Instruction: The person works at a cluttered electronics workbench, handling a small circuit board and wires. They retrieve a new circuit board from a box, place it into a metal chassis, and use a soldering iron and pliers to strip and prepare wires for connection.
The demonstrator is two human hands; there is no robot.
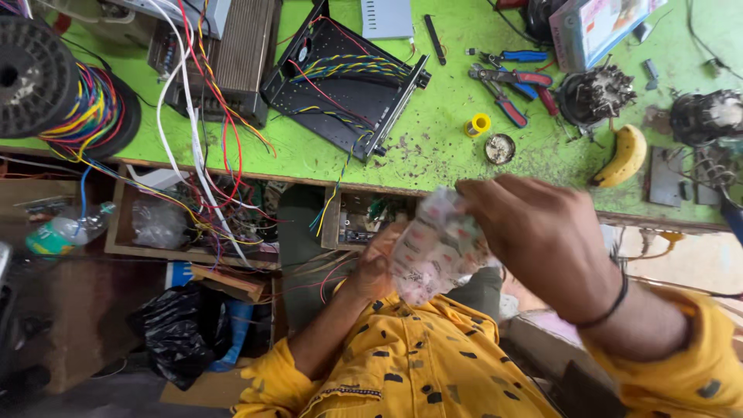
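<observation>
Item held: one small clear plastic packet with pink and white printing, blurred, raised in front of the person's yellow shirt, below the near edge of the green counter.

Right hand: fingers closed over the packet's upper edge; a dark band sat on the wrist.

Left hand: behind the packet's lower left side, touching it; how far its fingers were closed could not be told, as the packet hid them.

On the counter: a black open metal chassis with coloured wiring; red- and blue-handled pliers; a yellow reel beside a small round tin; a banana towards the right; a spool of many-coloured wire at the far left.

Under the counter: a wooden drawer full of tangled wires; a black plastic bag on the floor.
</observation>
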